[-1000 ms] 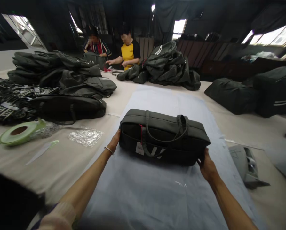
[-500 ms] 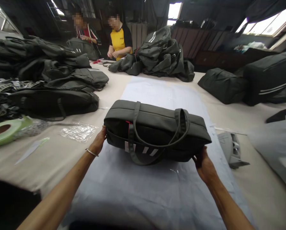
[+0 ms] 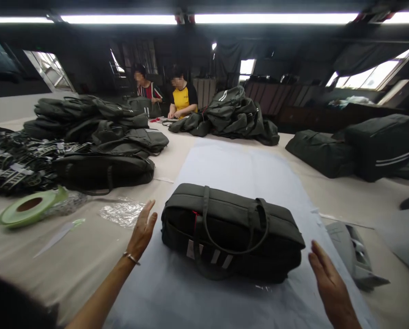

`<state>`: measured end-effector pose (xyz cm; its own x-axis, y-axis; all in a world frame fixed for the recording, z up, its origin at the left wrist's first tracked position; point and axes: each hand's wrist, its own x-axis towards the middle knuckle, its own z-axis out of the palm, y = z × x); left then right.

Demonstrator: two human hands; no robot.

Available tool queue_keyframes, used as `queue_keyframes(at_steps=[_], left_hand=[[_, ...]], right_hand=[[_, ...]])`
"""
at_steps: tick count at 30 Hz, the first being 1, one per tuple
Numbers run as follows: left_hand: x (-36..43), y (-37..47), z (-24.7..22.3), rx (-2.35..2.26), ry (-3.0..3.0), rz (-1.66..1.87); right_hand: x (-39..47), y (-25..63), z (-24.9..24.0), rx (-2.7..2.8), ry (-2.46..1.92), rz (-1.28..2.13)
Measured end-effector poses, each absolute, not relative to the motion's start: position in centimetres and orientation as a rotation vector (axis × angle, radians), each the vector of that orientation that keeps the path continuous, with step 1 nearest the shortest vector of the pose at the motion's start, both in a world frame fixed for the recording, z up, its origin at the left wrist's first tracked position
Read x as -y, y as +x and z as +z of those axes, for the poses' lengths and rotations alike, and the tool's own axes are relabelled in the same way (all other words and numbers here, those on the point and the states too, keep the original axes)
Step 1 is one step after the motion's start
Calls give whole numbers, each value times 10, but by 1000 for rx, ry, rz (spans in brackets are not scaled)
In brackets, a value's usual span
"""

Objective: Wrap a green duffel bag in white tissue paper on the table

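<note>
A dark duffel bag [image 3: 232, 228] with looped handles, pale stripes and a red zipper pull rests on a bluish-white sheet [image 3: 225, 160]. Just off the bag's left end is my left hand [image 3: 143, 232], raised, wearing a bracelet, its fingers stretched and holding nothing. My right hand [image 3: 330, 281] is beside the right end, not touching the bag, with fingers extended and nothing held.
Left: dark bag pile [image 3: 88, 119], patterned straps [image 3: 12, 160], green tape roll [image 3: 29, 208], clear plastic [image 3: 122, 211]. More bags [image 3: 232, 114] lie at the back, where two people [image 3: 184, 100] stand. Right: bags [image 3: 379, 146] and a grey object [image 3: 353, 251].
Both hands have let go of the duffel bag's ends and moved outward from it. The camera view has tilted up, showing ceiling lights.
</note>
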<state>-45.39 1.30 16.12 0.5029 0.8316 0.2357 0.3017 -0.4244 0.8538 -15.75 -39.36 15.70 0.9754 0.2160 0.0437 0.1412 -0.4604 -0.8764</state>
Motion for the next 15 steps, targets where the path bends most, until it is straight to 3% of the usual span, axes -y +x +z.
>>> queue_keyframes(at_steps=[3,7,10,15], left_hand=[[19,-435,222,-549,2488,1040],[75,-395,260,229,2834,800],[99,-381,250,351,2864,725],[106,-389,242,388,2880,817]], right_hand=[[365,-170,224,680,-2083,-225],[300,-182,289,1668,-2000,-298],[263,-177,312,2048,-2125,-46],[238,-158,343,1909,-2157,755]])
